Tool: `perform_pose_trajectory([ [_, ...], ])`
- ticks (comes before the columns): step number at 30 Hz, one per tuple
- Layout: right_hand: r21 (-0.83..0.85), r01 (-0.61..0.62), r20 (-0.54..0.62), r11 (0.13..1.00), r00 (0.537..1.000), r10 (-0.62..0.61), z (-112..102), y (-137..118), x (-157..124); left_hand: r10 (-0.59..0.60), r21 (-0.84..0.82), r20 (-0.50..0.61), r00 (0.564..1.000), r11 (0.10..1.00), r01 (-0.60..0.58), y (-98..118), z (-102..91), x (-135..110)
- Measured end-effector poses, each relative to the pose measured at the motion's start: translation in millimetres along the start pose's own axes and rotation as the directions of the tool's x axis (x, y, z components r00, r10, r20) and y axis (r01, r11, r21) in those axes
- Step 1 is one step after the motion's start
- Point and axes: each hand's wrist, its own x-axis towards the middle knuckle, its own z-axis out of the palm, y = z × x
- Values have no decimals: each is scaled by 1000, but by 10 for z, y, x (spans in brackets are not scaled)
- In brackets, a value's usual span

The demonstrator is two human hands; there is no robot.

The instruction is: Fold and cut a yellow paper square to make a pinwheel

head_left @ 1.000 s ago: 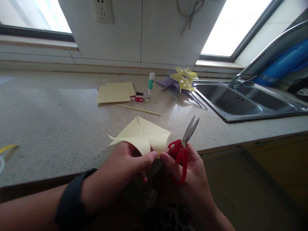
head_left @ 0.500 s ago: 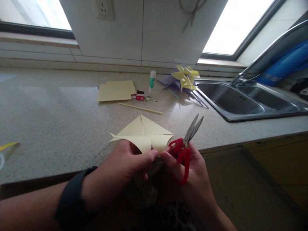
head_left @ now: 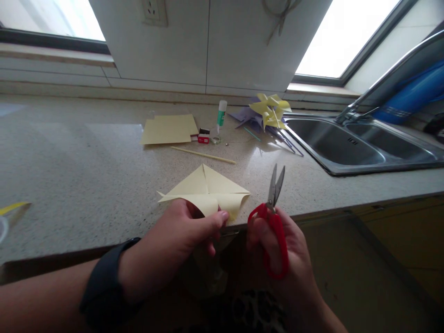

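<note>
A pale yellow paper square [head_left: 208,192], creased along its diagonals and partly cut, lies at the front edge of the speckled counter [head_left: 79,171]. My left hand [head_left: 180,236] pinches its near curled corner between thumb and fingers; a dark band sits on that wrist. My right hand [head_left: 277,245] is closed round red-handled scissors [head_left: 272,222], blades pointing up and away, slightly apart, just right of the paper and clear of it.
Further back lie a stack of yellow sheets [head_left: 169,129], a thin wooden stick [head_left: 203,155], a glue stick [head_left: 221,113], a small red box [head_left: 203,137] and finished yellow and purple pinwheels [head_left: 268,111]. A steel sink [head_left: 347,143] with a tap fills the right.
My right hand has come off the paper's corner and shifted right with the scissors, whose blades now point more upright. My left hand keeps its pinch.
</note>
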Motion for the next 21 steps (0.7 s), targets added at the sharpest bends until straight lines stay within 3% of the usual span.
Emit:
perform_pose_trajectory([
  [5, -113, -133, 218, 985, 963, 156, -259, -7, -56, 70, -13, -50, 996, 997, -71, 45, -55, 45],
  [9, -156, -202, 384, 967, 890, 248, -344, -40, -63, 94, -39, -122, 988, 994, -100, 21, -87, 84],
  [16, -198, -201, 444, 959, 854, 271, -310, 44, -53, 123, -55, -146, 982, 990, -132, 19, -89, 116],
  [21, -232, -183, 425, 955, 864, 269, -298, 83, -34, 111, -24, -147, 983, 993, -115, 25, -93, 128],
])
